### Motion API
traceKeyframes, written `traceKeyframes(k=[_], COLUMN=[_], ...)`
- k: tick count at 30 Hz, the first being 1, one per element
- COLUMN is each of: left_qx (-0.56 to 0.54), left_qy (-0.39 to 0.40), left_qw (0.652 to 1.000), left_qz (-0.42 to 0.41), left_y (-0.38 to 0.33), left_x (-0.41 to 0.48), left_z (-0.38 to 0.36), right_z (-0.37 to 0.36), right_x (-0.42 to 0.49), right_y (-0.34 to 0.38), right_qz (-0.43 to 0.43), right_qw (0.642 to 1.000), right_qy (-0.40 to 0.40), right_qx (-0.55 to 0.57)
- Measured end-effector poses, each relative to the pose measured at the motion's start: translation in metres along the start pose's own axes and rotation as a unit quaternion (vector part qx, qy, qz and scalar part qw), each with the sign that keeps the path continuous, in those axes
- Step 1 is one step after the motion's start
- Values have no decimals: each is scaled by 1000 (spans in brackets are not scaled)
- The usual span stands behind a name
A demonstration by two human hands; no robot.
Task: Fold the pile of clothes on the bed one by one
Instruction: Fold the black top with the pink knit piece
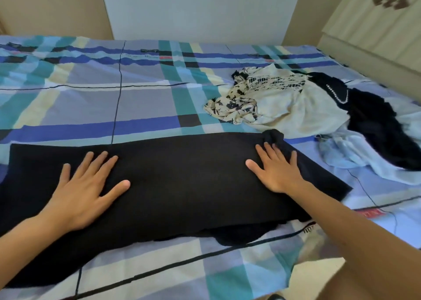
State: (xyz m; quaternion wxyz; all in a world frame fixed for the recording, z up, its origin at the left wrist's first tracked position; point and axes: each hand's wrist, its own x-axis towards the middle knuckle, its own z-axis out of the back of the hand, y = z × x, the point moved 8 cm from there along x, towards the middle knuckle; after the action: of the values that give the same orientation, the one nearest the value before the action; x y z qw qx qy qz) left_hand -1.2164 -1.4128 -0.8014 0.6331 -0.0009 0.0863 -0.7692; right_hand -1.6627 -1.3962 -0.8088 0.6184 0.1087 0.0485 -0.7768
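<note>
A long black garment [182, 181] lies spread flat across the near part of the bed, folded into a wide band. My left hand [86, 185] rests palm down on its left half with fingers spread. My right hand [278, 169] presses flat on its right half, just below a bunched black corner [273, 135]. Beyond it on the right sits the pile of unfolded clothes: a cream garment with dark print and lace [273, 101], a black piece with a bead trim [369, 117] and a pale blue one [355, 156].
The bed is covered by a blue, teal and cream plaid sheet [91, 94]. A white headboard or wall panel [200, 10] stands behind it. A cream cabinet [376, 24] stands at the far right beside the bed.
</note>
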Motion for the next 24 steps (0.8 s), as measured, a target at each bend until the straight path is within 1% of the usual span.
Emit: traceKeyframes(k=[2, 4, 8, 10, 12, 13, 14, 15, 17, 18, 19, 21, 22, 24], left_qx=[8, 25, 29, 8, -25, -51, -75, -91, -88, -71, -50, -5, 7, -7], left_qy=[10, 23, 37, 18, -19, -30, -37, -36, -21, -7, 11, 37, 44, 50], left_qw=[1000, 999, 999, 1000, 999, 996, 990, 984, 972, 970, 971, 972, 972, 975], left_qz=[3, 6, 25, 14, -35, -72, -112, -150, -215, -231, -235, -231, -229, -215], left_y=[1, 0, -2, -19, -49, -69, -88, -107, -139, -150, -156, -160, -160, -149], left_x=[3, 6, 12, 10, 0, -7, -14, -22, -37, -42, -45, -47, -46, -49], left_z=[-3, -6, -2, 7, 18, 21, 23, 23, 17, 11, 4, -6, -8, -5], right_z=[2, 4, 10, 19, 25, 25, 22, 19, 16, 15, 16, 19, 23, 29], right_x=[-3, -9, -25, -31, -31, -32, -33, -35, -41, -43, -44, -46, -47, -50], right_y=[-25, -40, -62, -69, -75, -76, -74, -68, -52, -43, -36, -23, -18, 2], right_qz=[-44, -83, -175, -188, -187, -185, -184, -176, -144, -122, -106, -85, -75, -56], right_qw=[999, 996, 977, 971, 961, 948, 928, 910, 887, 881, 884, 888, 882, 872], right_qy=[-6, -17, -35, -44, -17, 15, 56, 93, 138, 143, 137, 109, 100, 93], right_qx=[-5, 13, 115, 142, 205, 259, 319, 364, 416, 434, 435, 439, 454, 477])
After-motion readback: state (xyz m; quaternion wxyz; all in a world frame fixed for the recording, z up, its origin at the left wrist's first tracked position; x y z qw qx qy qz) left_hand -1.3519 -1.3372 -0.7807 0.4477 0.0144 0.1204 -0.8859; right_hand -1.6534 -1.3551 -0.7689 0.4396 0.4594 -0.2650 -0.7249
